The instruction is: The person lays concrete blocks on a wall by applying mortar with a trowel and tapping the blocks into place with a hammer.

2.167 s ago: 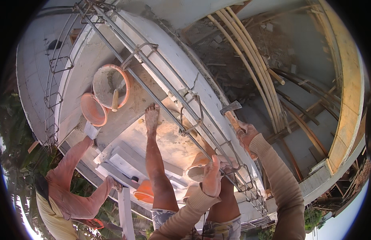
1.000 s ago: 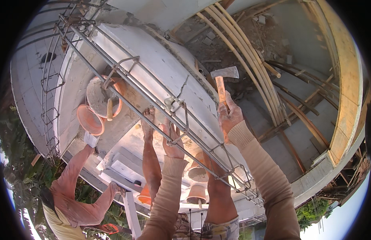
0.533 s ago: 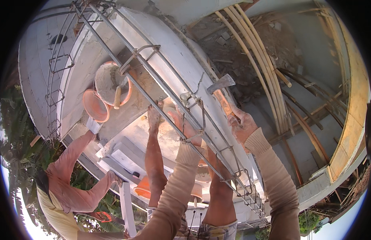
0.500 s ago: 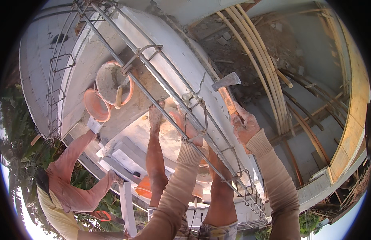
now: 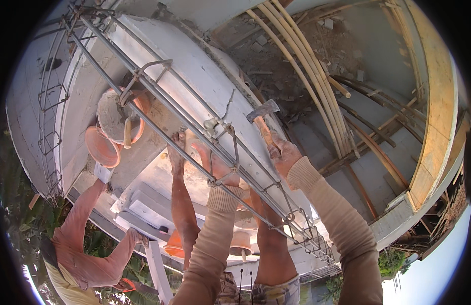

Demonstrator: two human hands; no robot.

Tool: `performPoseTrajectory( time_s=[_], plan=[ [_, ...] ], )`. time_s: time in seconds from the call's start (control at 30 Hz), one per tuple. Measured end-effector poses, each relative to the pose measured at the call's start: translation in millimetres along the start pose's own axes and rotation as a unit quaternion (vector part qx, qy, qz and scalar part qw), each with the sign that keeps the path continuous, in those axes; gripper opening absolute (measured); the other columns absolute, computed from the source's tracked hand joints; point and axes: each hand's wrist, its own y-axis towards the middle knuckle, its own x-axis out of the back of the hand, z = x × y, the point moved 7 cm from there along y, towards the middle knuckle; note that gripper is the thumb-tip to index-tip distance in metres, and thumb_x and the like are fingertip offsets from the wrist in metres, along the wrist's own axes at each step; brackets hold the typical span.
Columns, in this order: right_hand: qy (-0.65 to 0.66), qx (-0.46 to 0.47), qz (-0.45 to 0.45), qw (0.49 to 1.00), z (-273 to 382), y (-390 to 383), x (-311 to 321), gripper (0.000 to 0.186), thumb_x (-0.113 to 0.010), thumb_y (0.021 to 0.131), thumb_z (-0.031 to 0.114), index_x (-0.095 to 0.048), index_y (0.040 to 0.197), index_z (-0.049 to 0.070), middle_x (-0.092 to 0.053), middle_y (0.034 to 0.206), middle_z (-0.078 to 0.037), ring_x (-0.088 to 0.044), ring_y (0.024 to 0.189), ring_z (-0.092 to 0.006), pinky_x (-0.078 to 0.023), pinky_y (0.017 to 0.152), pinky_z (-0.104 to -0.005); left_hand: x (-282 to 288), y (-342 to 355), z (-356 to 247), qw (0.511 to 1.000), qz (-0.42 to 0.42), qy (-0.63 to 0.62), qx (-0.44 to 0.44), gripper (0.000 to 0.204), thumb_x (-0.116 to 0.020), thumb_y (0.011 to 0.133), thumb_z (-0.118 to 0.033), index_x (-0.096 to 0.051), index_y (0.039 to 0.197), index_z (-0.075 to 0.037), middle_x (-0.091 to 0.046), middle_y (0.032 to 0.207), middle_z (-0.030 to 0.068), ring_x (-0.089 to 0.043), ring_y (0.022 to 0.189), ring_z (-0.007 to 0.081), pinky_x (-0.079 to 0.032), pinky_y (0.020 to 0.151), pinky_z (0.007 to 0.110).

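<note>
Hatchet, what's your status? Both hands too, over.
Right hand: closed on hatchet. Left hand: grip unclear. In the way: rebar cage, its bars crossing in front of left hand.

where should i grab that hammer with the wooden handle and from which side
Probably low on the hammer's wooden handle, coming from the person's right, where the right grip holds it. The handle is slim and slants down-right in the picture from the metal head, so that end looks easiest to close around and keeps clear of the head.
</note>
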Motion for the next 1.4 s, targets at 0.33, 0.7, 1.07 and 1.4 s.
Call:
performPoseTrajectory(
  time_s=[0.33, 0.7, 1.07, 1.4],
  plan=[
    [-0.004, 0.045, 0.050, 0.998, 19, 18, -5, 0.051, -0.052, 0.104, 0.022, -0.040, 0.152, 0.008, -0.063, 0.126, -0.025, -0.058, 0.125, -0.0345, -0.045, 0.105, -0.0395, 6, -5, -2, 0.999, 0.007, 0.027, 0.024, 0.076, -0.043, 0.098, -0.066, -0.044, 0.146, -0.007, -0.055, 0.140, 0.0148, -0.058, 0.124, 0.0327, -0.053, 0.101, 0.049],
    [0.031, 0.048, 0.061, 0.997, 23, 12, 24, 0.051, -0.052, 0.103, 0.018, -0.040, 0.153, 0.011, -0.065, 0.115, -0.027, -0.065, 0.102, -0.0367, -0.052, 0.093, -0.0429, -11, -13, -12, 0.955, 0.090, 0.283, -0.020, 0.071, -0.041, 0.100, -0.060, -0.045, 0.145, -0.004, -0.052, 0.143, 0.0172, -0.055, 0.127, 0.0334, -0.048, 0.106, 0.050],
    [0.213, -0.039, -0.154, 0.964, -100, -77, 57, 0.052, -0.052, 0.101, 0.015, -0.036, 0.147, -0.005, -0.068, 0.099, -0.026, -0.068, 0.091, -0.0388, -0.054, 0.082, -0.0464, 24, -3, 23, 0.970, -0.115, 0.182, 0.115, 0.069, -0.040, 0.097, -0.062, -0.048, 0.145, -0.013, -0.049, 0.148, 0.0113, -0.048, 0.133, 0.0355, -0.042, 0.109, 0.053],
    [0.119, 0.042, -0.034, 0.991, -115, -74, 3, 0.053, -0.052, 0.102, 0.015, -0.038, 0.150, 0.000, -0.067, 0.107, -0.027, -0.067, 0.093, -0.0344, -0.054, 0.084, -0.0407, 46, -2, 16, 0.968, -0.110, 0.188, 0.126, 0.060, -0.039, 0.101, -0.053, -0.051, 0.141, -0.010, -0.054, 0.143, 0.0121, -0.054, 0.127, 0.0350, -0.049, 0.102, 0.054]
  ],
)
